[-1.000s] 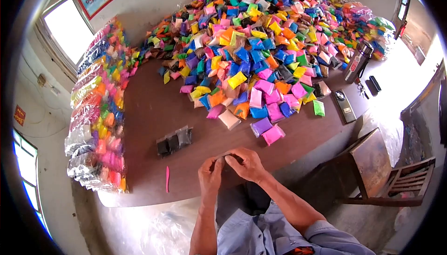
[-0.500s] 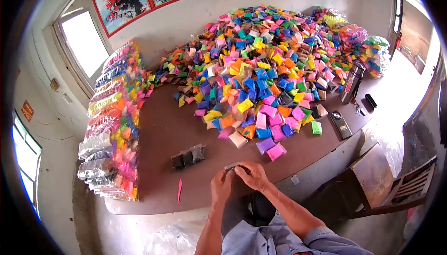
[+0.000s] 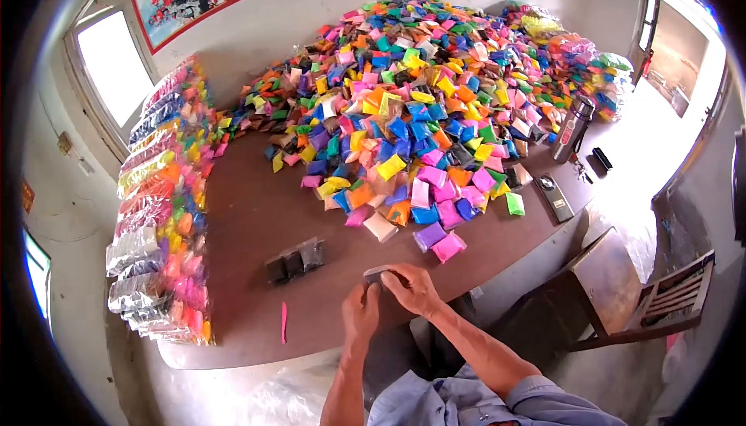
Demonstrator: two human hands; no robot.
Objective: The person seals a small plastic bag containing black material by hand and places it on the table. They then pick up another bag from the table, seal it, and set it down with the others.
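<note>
At the table's near edge, my left hand [image 3: 361, 314] and my right hand [image 3: 412, 289] are together, fingers closed in a pinch on a small grey packet [image 3: 375, 274]. Its pale edge shows above my fingertips; the rest is hidden by the fingers. Just beyond my left hand, several clear bags with black and dark grey contents [image 3: 295, 261] lie side by side on the brown table [image 3: 241, 232]. A thin pink tool [image 3: 284, 322] lies to the left of my left hand. The nearest packets to my right hand are a pink packet [image 3: 448, 247] and a purple packet [image 3: 429, 235].
A large heap of colourful packets [image 3: 420, 107] covers the table's back and middle. Stacked bags of packets [image 3: 148, 224] line the left side. A thermos [image 3: 573, 130], a phone-like device [image 3: 553, 198], keys [image 3: 581, 169] and a wooden chair [image 3: 622, 294] are on the right.
The view has turned slightly, so the table and heap appear farther left and higher. My hands stay close together on the grey packet, with my right fingers a little higher.
</note>
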